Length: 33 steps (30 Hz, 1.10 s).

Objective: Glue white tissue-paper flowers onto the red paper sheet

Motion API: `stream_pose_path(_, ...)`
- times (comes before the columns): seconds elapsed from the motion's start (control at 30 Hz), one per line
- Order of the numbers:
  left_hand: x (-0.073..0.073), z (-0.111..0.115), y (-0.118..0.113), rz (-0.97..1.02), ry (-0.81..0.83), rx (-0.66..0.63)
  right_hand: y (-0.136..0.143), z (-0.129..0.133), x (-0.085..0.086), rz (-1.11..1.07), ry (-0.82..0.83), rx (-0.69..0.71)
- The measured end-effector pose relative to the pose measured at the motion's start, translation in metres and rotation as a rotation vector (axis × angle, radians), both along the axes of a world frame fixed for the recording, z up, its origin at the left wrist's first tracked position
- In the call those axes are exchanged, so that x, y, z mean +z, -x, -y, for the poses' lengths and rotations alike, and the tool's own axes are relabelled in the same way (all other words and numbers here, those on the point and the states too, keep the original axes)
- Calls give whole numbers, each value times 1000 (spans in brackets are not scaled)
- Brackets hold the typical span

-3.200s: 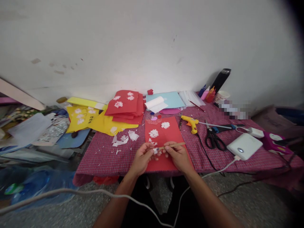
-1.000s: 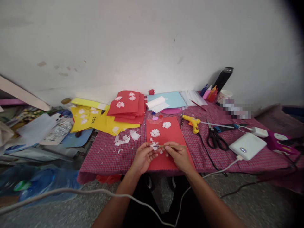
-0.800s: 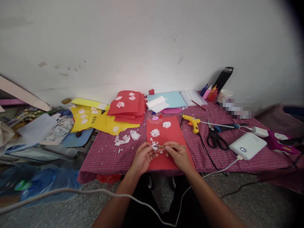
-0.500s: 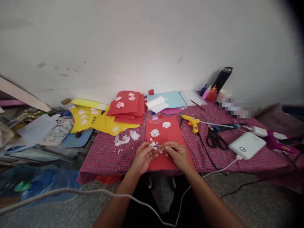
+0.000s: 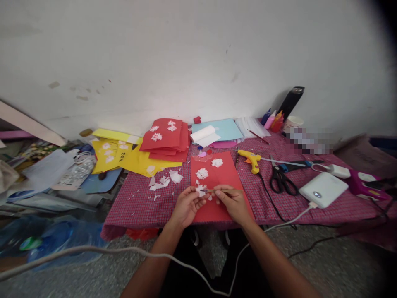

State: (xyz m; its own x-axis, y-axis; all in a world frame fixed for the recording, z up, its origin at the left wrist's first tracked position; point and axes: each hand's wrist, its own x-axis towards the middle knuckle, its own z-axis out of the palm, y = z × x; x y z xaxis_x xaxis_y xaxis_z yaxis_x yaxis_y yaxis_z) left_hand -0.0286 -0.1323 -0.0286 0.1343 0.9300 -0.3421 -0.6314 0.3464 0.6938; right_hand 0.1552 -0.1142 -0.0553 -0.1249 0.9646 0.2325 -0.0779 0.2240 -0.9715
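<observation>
Over the lower part of a red sheet (image 5: 227, 176), my left hand (image 5: 187, 205) pinches a small white paper piece (image 5: 201, 189) between thumb and fingers. My right hand (image 5: 232, 203) is closed on a thin stick (image 5: 231, 191), which lies level, its left tip against the white piece. Two white paper flowers (image 5: 202, 173) sit on the upper part of the sheet, and small white bits lie near my fingers. Torn white scraps (image 5: 163, 182) are on the checked cloth to the left.
Beyond lie stacked red cards (image 5: 164, 138), yellow sheets (image 5: 141, 161), a white roll (image 5: 203, 135) and a blue sheet (image 5: 231, 129). At right are a yellow glue gun (image 5: 249, 161), black scissors (image 5: 281, 181) and a white power bank (image 5: 323, 190). A white cable (image 5: 130, 249) crosses in front.
</observation>
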Motion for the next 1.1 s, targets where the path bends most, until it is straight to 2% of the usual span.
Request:
stream_pose_path(0.27, -1, 1, 3, -132, -28, -18, 0, 0, -1, -10, 24, -23)
stream_pose_path(0.43, -1, 1, 1, -151, -38, 14, 0, 0, 0, -23, 30, -19)
stream_pose_path(0.67, -3, 1, -2, -186, -56, 43, -2, -2, -7, -290, 148, -31)
stream_pose_path(0.87, -1, 2, -10, -257, -117, 66, -2, -4, -3, -368, 174, 35)
stream_pose_path(1.0, 2, 2, -12, -267, -130, 63, -1, -4, -1, -358, 187, 82)
stream_pose_path(1.1, 3, 3, -13, -256, -129, 54, -1, -5, -5, -296, 183, 23)
